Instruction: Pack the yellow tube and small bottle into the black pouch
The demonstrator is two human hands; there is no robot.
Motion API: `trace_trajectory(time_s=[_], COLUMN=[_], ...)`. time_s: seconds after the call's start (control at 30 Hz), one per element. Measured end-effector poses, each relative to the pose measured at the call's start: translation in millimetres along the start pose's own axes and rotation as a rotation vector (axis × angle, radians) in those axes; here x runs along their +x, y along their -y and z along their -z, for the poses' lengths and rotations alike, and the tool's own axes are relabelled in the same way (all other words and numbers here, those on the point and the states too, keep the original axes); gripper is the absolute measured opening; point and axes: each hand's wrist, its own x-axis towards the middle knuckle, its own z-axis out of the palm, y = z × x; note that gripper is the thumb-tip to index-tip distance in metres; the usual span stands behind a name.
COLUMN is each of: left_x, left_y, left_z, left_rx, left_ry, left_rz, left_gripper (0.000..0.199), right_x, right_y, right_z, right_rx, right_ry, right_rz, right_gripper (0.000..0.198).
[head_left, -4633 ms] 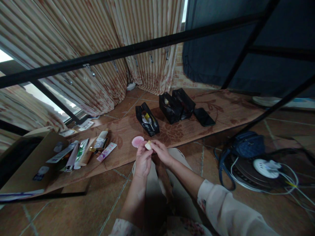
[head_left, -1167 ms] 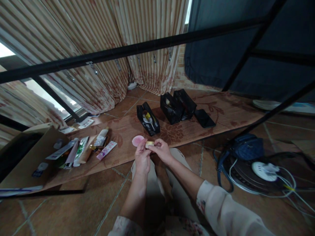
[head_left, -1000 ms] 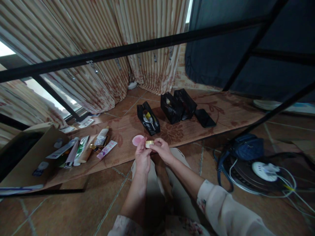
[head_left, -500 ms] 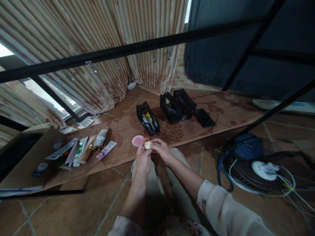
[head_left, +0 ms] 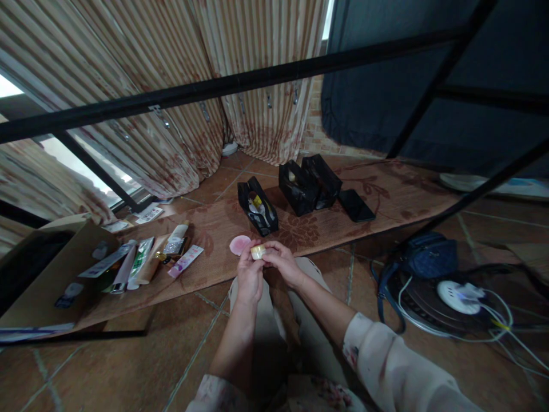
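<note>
Between my two hands, above my knees, is a small cream jar (head_left: 258,252) with a yellowish lid and a pale body. My left hand (head_left: 249,278) grips it from the left, and the fingers of my right hand (head_left: 281,261) close on it from the right. Just behind the jar, a round pink pad (head_left: 240,245) lies on the brown patterned mat (head_left: 206,229). Farther back stands an unzipped black pouch (head_left: 258,209) with yellow and white items inside. Two more black pouches (head_left: 295,187) are side by side to its right.
Several tubes (head_left: 141,260) and small bottles lie at the left beside a cardboard box (head_left: 81,257). A black phone (head_left: 357,205) rests right of the pouches. A black metal rail (head_left: 240,84) crosses in front. At the right are a blue bag (head_left: 431,256) and a white power strip (head_left: 458,297) with cables.
The jar has tilted slightly between my fingers, its lid turning a little more toward me. Both hands stay in nearly the same place, and everything else is unmoved.
</note>
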Motion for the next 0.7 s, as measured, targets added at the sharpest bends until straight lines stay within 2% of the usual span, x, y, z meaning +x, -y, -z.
trace_trajectory(time_s=[0.7], left_x=[2.6], left_y=[-0.1], left_z=[5.3], left_rx=[-0.039], left_ry=[0.043], left_rz=[0.055], left_gripper=[0.045], right_x=[0.8], right_y=[-0.2], right_z=[-1.2], right_rx=[0.02], right_ry=[-0.035], right_rz=[0.01], right_gripper=[0.028])
